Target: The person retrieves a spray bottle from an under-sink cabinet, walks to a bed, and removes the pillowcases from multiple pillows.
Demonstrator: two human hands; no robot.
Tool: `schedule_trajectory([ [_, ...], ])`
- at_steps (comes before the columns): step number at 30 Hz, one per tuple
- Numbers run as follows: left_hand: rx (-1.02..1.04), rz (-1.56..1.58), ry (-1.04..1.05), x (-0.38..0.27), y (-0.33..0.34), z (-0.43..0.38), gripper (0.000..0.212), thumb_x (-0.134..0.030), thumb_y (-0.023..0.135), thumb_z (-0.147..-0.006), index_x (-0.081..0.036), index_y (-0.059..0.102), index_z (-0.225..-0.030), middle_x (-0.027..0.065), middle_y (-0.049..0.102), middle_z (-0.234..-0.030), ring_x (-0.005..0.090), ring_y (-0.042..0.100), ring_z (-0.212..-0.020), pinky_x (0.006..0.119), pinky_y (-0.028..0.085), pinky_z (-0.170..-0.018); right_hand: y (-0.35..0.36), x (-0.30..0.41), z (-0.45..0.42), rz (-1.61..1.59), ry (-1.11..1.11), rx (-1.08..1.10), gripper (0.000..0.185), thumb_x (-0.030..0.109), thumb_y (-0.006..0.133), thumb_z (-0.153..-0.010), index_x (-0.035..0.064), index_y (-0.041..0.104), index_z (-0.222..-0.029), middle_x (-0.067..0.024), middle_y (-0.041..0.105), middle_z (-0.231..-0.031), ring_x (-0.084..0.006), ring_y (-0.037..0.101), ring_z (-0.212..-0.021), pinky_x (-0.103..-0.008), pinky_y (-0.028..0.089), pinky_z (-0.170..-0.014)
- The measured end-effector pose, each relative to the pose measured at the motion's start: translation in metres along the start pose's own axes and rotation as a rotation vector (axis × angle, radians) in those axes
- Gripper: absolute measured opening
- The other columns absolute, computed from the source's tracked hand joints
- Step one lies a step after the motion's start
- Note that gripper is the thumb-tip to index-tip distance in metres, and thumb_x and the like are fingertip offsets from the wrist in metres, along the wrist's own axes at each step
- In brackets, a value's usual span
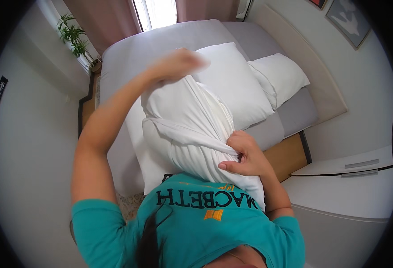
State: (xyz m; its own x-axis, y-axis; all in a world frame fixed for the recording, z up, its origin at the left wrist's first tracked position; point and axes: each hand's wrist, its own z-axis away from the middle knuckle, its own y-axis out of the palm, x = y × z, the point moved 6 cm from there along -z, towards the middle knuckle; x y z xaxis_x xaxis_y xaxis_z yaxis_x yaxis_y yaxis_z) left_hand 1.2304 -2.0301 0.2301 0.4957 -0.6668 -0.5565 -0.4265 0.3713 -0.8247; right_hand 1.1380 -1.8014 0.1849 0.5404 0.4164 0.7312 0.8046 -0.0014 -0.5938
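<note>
A white pillow (156, 137) partly inside a bunched white pillowcase (186, 104) leans against my front, over the bed's near edge. Folds of the case run from the upper left towards my right hand (246, 154), which is closed on its gathered edge, the thumb lying over the fabric. My left hand (184, 63) is raised at the far end of the case; it is blurred, and whether its fingers grip cloth cannot be told. Just beyond lies a large white pillow (236, 83), with a smaller white pillow (283, 77) to its right.
The bed has a grey sheet (132, 53) and a beige headboard (303, 57) at the right. White drawers (344, 187) stand at the lower right beside wooden floor (287, 157). A potted plant (74, 35) and pink curtains (106, 23) are at the far left.
</note>
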Motion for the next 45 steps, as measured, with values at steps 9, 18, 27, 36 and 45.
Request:
schedule_trajectory([
  [9, -0.026, 0.004, 0.141, 0.0, -0.037, -0.058, 0.039, -0.03, 0.052, -0.088, -0.001, 0.05, -0.063, 0.0025, 0.048, -0.053, 0.0122, 0.045, -0.053, 0.034, 0.036, -0.054, -0.017, 0.051, -0.034, 0.072, -0.178, -0.049, 0.05, 0.032, 0.076, -0.063, 0.0044, 0.035, -0.056, -0.0084, 0.032, -0.055, -0.0259, 0.037, -0.053, -0.0352, 0.028, -0.05],
  [18, 0.688, -0.318, 0.386, -0.047, 0.055, 0.02, 0.053, -0.05, 0.056, -0.079, -0.002, 0.062, -0.103, 0.0188, 0.063, -0.098, 0.0324, 0.059, -0.094, 0.038, 0.044, -0.083, 0.006, 0.03, -0.028, 0.072, 0.029, 0.161, 0.038, 0.036, 0.065, -0.071, 0.0023, 0.049, -0.065, -0.0152, 0.046, -0.058, -0.0336, 0.048, -0.06, -0.0426, 0.038, -0.057],
  [27, 0.361, -0.34, 0.218, -0.035, 0.032, -0.054, 0.035, -0.04, 0.056, -0.082, -0.012, 0.065, -0.099, 0.0108, 0.066, -0.082, 0.0286, 0.062, -0.076, 0.04, 0.047, -0.072, -0.013, 0.037, -0.044, 0.2, -0.003, 0.072, 0.041, 0.039, 0.065, -0.071, 0.0024, 0.047, -0.061, -0.0149, 0.045, -0.059, -0.0321, 0.047, -0.062, -0.0407, 0.037, -0.058],
  [36, -0.317, -0.365, -0.002, 0.083, -0.079, -0.125, 0.041, -0.044, 0.047, -0.087, -0.01, 0.066, -0.099, 0.0057, 0.067, -0.08, 0.0252, 0.063, -0.079, 0.04, 0.048, -0.075, 0.05, 0.023, -0.005, 0.136, -0.001, 0.072, 0.035, 0.035, 0.065, -0.075, 0.0013, 0.056, -0.074, -0.0136, 0.048, -0.064, -0.0323, 0.049, -0.066, -0.0401, 0.04, -0.064],
  [45, -0.299, -0.455, 0.101, 0.008, -0.043, -0.142, 0.038, -0.04, 0.048, -0.087, -0.007, 0.064, -0.094, 0.0121, 0.065, -0.09, 0.0316, 0.06, -0.089, 0.042, 0.045, -0.078, 0.003, -0.005, -0.065, 0.033, 0.345, 0.256, 0.031, 0.03, 0.06, -0.081, 0.0033, 0.059, -0.097, -0.0183, 0.062, -0.087, -0.0322, 0.059, -0.075, -0.0377, 0.046, -0.064],
])
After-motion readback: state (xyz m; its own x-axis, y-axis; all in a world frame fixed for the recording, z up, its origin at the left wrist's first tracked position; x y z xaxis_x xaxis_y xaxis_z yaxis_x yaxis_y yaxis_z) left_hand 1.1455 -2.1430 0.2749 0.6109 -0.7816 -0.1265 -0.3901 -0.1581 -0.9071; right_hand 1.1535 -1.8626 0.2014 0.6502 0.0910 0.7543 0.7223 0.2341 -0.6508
